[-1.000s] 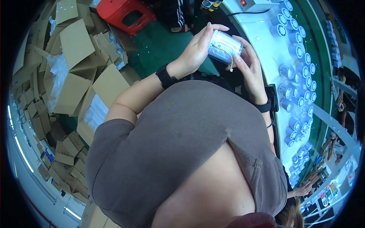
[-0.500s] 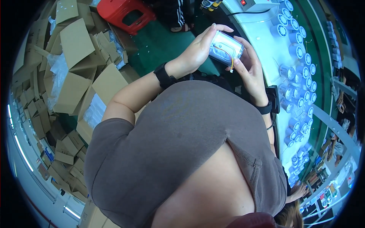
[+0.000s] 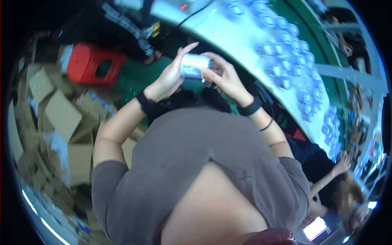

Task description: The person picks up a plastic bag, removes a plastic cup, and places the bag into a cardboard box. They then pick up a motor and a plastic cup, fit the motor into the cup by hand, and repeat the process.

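Note:
A short clear plastic cylinder (image 3: pixel 194 66), blurred by motion, is held up in front of me between both hands. My left hand (image 3: pixel 170 77) grips its left end, with a finger stretched out past the top. At the other end my right hand (image 3: pixel 226 79) pinches it, thumb on the near side and fingers curled behind. A thin yellow-orange wire (image 3: pixel 203 74) hangs beside the right thumb, ending in a small pale tip. What is inside the cylinder is too blurred to make out.
A long white worktable (image 3: pixel 241 45) runs from the upper middle to the right, carrying several similar clear cylinders (image 3: pixel 283 49). Open cardboard boxes (image 3: pixel 63 112) pile up at the left. A red plastic stool (image 3: pixel 90 65) stands far left. Another person's arm (image 3: pixel 326 179) shows at lower right.
My view has turned, so the table and stool sit differently. Both hands still hold the cylinder, which appears further left and level now, its wire less visible.

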A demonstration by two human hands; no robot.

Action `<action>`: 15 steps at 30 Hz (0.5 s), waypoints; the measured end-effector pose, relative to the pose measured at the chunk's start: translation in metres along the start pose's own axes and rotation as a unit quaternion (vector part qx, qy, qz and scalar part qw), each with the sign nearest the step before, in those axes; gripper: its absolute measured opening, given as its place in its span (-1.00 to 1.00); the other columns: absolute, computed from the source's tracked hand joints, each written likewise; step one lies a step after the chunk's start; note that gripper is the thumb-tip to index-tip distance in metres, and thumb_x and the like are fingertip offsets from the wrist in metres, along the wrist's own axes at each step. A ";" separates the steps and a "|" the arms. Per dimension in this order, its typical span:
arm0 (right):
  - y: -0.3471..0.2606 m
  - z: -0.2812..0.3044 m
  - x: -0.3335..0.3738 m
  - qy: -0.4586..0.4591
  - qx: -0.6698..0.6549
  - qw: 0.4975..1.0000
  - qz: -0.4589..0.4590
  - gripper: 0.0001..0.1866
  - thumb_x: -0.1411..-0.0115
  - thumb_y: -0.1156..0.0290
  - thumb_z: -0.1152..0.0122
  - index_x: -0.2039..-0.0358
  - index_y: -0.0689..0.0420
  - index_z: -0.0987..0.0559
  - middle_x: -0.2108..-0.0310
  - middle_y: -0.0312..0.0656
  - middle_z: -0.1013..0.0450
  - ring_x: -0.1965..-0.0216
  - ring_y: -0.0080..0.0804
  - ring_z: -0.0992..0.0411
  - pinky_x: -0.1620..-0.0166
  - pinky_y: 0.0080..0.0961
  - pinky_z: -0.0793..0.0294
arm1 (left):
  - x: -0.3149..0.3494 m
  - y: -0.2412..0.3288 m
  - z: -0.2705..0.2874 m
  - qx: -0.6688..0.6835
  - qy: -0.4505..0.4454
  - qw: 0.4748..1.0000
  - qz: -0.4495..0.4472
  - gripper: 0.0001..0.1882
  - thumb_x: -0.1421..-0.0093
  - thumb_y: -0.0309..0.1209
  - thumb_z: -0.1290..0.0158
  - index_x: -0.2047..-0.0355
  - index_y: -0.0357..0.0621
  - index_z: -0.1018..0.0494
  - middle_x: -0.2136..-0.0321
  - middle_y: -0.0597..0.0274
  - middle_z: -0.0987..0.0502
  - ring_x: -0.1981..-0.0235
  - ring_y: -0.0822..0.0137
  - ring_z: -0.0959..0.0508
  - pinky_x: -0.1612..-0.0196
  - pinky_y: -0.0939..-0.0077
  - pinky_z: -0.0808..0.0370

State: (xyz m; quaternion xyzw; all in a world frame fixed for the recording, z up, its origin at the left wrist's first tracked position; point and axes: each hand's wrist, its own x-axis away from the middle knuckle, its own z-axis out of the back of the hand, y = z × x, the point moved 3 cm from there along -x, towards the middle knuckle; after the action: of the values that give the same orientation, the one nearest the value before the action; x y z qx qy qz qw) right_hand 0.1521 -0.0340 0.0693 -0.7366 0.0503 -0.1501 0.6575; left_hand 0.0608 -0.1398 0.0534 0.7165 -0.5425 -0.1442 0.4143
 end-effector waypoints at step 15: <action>0.021 0.214 -0.060 0.156 0.737 0.657 -0.024 -0.45 0.19 0.01 -0.10 0.23 0.11 -0.39 0.42 -0.03 -0.38 0.32 -0.17 -0.32 0.26 -0.35 -0.27 | -0.190 -0.005 -0.088 -0.646 0.087 0.682 -0.332 -0.61 0.00 -0.24 0.03 0.19 -0.17 -0.30 0.37 -0.01 -0.38 0.30 0.10 -0.36 0.25 0.35 -0.30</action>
State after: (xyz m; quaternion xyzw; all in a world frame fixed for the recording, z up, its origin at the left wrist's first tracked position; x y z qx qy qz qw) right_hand 0.1590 0.1839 0.0202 0.0227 0.0076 -0.2662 0.9636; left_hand 0.0517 0.0696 0.0574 0.4133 -0.0032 -0.5243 0.7445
